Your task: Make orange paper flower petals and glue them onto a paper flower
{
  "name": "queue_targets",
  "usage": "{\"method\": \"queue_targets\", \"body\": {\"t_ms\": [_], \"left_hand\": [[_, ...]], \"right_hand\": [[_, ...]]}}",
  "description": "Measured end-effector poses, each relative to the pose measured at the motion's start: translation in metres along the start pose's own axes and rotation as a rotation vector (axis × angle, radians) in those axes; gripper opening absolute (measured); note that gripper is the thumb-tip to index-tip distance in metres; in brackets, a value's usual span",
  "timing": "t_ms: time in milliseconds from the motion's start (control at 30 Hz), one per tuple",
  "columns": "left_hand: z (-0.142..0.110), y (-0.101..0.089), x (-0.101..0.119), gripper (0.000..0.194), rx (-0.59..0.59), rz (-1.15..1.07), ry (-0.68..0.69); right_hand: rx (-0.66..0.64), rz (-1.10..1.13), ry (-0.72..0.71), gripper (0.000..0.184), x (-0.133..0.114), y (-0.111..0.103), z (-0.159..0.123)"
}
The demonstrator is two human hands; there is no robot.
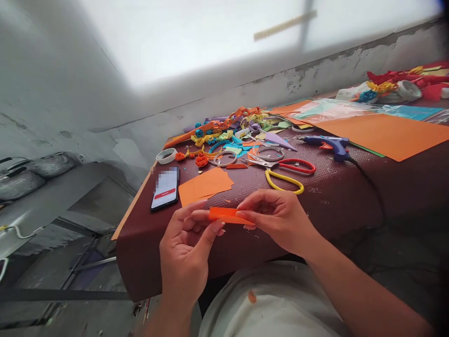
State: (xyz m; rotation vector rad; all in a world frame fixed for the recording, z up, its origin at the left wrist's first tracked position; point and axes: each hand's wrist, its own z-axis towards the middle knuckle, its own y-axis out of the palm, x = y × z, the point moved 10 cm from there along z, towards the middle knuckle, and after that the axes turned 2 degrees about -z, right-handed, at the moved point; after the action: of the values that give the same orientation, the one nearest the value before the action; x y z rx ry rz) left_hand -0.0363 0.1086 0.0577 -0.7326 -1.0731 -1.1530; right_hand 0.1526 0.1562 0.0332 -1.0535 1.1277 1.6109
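Observation:
Between my two hands is a small folded piece of orange paper (227,215), held in the air above the near edge of the table. My left hand (191,248) pinches its left end with thumb and fingers. On the right end, my right hand (275,214) grips it between thumb and forefinger. Just beyond lie several flat orange paper pieces (206,185) in a loose stack. Scissors (280,168) with one red and one yellow handle rest behind my right hand, blades pointing left.
A phone (166,188) lies at the table's left, near a white tape roll (166,156). Colourful paper scraps and chains (224,133) are heaped at the back. A blue glue gun (329,145) trails its cord over the front edge. Large orange sheets (389,133) lie at right.

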Motion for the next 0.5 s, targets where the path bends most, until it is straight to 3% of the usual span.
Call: {"method": "queue_targets", "body": {"t_ms": [100, 200, 333, 500], "left_hand": [[-0.007, 0.011, 0.022, 0.061, -0.082, 0.346, 0.277], [-0.018, 0.034, 0.026, 0.058, -0.275, 0.590, 0.439], [-0.020, 0.034, 0.031, 0.051, -0.246, 0.598, 0.479], [-0.023, 0.045, 0.039, 0.053, -0.293, 0.406, 0.500]], "right_hand": [[0.128, -0.090, -0.086, 0.027, -0.007, -0.011, -0.002], [0.189, -0.195, -0.180, 0.020, -0.018, -0.013, -0.008], [0.268, -0.253, -0.236, 0.013, -0.027, -0.017, -0.014], [0.333, -0.234, -0.258, 0.013, -0.031, -0.019, -0.015]]}}
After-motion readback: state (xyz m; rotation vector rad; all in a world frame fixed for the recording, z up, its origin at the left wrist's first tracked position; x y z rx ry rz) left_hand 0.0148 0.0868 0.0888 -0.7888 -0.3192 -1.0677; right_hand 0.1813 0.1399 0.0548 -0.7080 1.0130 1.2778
